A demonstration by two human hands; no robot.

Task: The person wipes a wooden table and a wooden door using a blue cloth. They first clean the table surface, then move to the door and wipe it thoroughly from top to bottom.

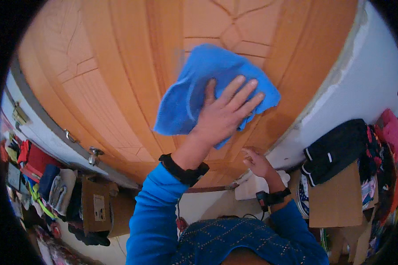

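Observation:
My left hand [224, 111] lies spread on a blue cloth [215, 63] and presses it flat against an orange-brown wooden door [126, 66] with carved panels. The thumb and fingers are apart on top of the cloth, whose lower edge hangs loose beneath the palm. Lower and to the right, my right hand [257, 162] is held near the bottom of the door with its fingers partly bent; I see nothing in it. Both wrists wear black bands. A metal door knob [95, 155] sits at the door's left edge.
A cardboard box [335, 198] with a black garment [338, 149] on it stands at the right beside the white wall [361, 86]. On the left are folded clothes [61, 188] and another cardboard box [96, 205]. A white container [252, 187] stands on the floor by the door.

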